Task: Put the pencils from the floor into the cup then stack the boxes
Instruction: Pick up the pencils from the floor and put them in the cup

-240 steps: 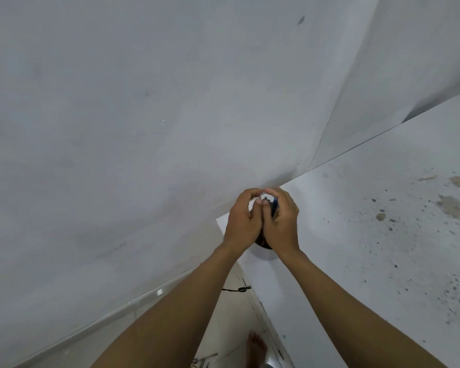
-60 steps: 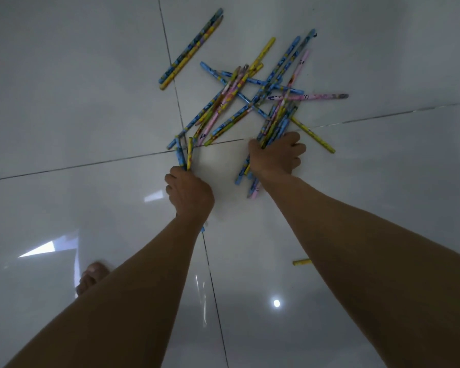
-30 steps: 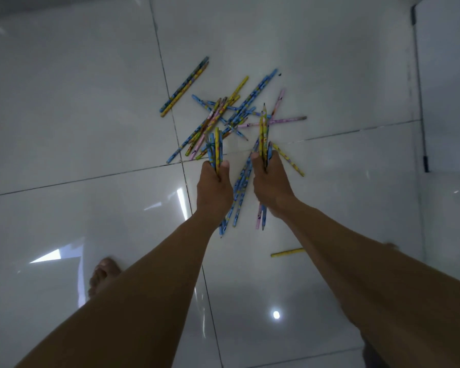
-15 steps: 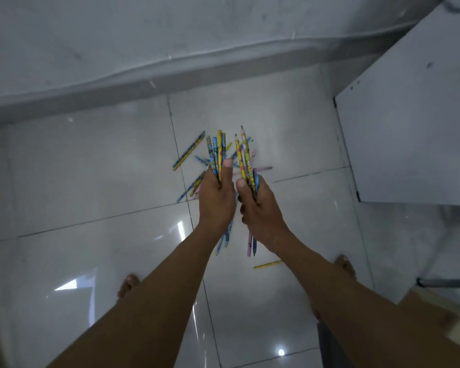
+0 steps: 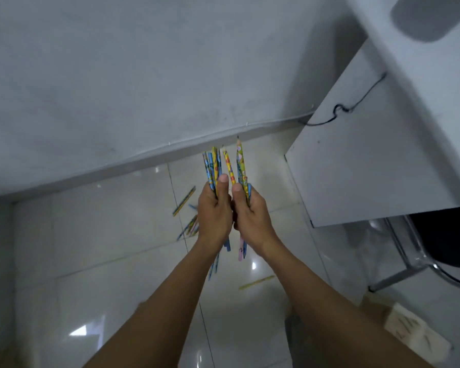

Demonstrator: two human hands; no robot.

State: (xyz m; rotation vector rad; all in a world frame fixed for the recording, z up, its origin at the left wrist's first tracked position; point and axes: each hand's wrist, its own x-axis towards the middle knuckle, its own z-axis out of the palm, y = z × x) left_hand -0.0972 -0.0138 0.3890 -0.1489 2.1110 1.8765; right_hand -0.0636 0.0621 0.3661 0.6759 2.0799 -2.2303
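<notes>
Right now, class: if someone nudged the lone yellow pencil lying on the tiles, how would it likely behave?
The yellow pencil looks thin and rigid, so it probably stays straight. The glossy floor tiles suggest it would slide or roll easily. Likely very light.

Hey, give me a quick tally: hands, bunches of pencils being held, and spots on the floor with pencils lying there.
Hands: 2, the left hand and the right hand
Held bunches: 2, the left bunch and the right bunch
Floor spots: 3, the far stray, the pile partly hidden by the left hand, and the lone yellow pencil
Total: 7
</notes>
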